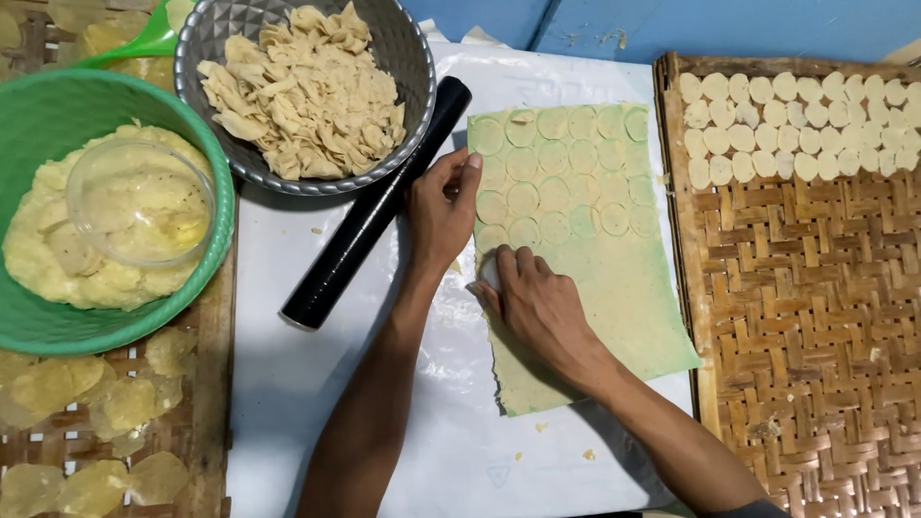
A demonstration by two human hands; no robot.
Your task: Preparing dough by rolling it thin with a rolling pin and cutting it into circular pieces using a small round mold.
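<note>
A thin pale green-yellow dough sheet (614, 297) lies on white plastic sheeting (317, 384), its upper part marked with rows of cut circles. My right hand (532, 302) presses down at the sheet's left edge, closed over a small pale round cutter (486, 273) that is mostly hidden under the fingers. Just above it, my left hand (439, 206) rests with its fingertips on the sheet's left edge and holds nothing. A black rolling pin (374, 206) lies diagonally just left of the left hand.
A metal bowl (216, 34) of dough scraps stands at the top. At left a green basin (29, 125) holds yellow dough and a clear glass bowl (139, 201). On the right, a woven bamboo tray (806, 317) carries rows of cut discs (796, 120). Translucent chips (96, 403) lie bottom left.
</note>
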